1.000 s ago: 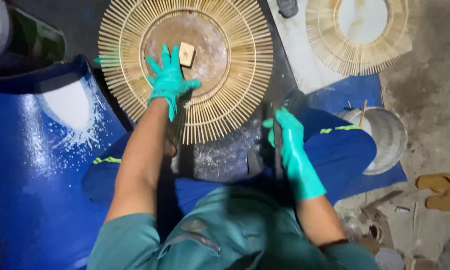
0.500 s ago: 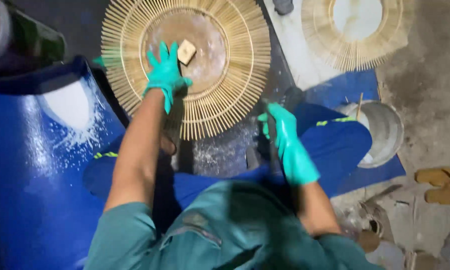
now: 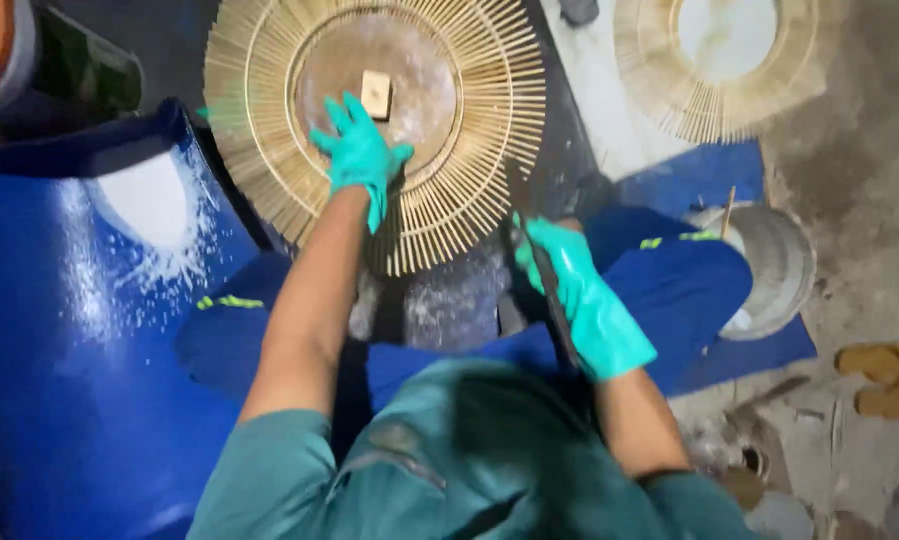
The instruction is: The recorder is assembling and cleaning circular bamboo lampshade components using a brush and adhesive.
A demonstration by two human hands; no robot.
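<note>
— Dusty grey floor (image 3: 870, 200) all round; what lies on the dark bench (image 3: 450, 300)?

— 1 round sunburst frame of thin bamboo sticks (image 3: 470, 190) at 12 o'clock. Left hand (image 3: 360, 155), in a teal glove, presses flat and open on its brown centre disc, just below a small tan block (image 3: 377, 94).

— Right hand (image 3: 580, 295)?

— At 3 o'clock, grip closed round a dark slim tool (image 3: 545, 270).

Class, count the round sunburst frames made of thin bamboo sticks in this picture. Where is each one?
2. One round bamboo-stick sunburst frame lies in front of the person, under the left hand. The other lies at top right, cut off by the picture's edge. More may lie outside the view.
</note>
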